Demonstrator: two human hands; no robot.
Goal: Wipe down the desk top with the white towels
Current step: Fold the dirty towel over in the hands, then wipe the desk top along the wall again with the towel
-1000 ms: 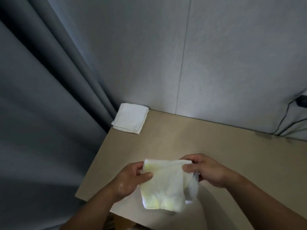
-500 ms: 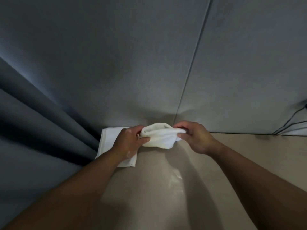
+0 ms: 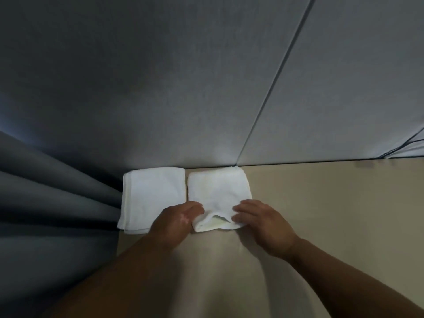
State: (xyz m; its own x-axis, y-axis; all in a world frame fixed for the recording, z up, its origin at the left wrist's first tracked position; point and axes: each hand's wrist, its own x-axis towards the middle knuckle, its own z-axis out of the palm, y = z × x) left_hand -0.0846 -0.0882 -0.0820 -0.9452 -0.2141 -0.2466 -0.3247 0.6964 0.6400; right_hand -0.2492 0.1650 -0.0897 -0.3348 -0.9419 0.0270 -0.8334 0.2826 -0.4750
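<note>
Two folded white towels lie side by side at the back left corner of the beige desk top (image 3: 321,214), against the wall. The left towel (image 3: 151,193) lies flat and untouched, except that my left wrist passes over its near right corner. The right towel (image 3: 218,189) looks slightly yellowish, and its near edge bulges open. My left hand (image 3: 176,221) touches that towel's near left corner. My right hand (image 3: 263,223) rests with its fingers laid on the near right corner.
A grey panelled wall (image 3: 206,88) rises right behind the towels. A grey curtain (image 3: 46,191) hangs past the desk's left edge. Dark cables (image 3: 406,148) run along the wall at the far right.
Both hands carried the yellowish towel from near the front edge to the back of the desk and laid it down flat beside the other towel.
</note>
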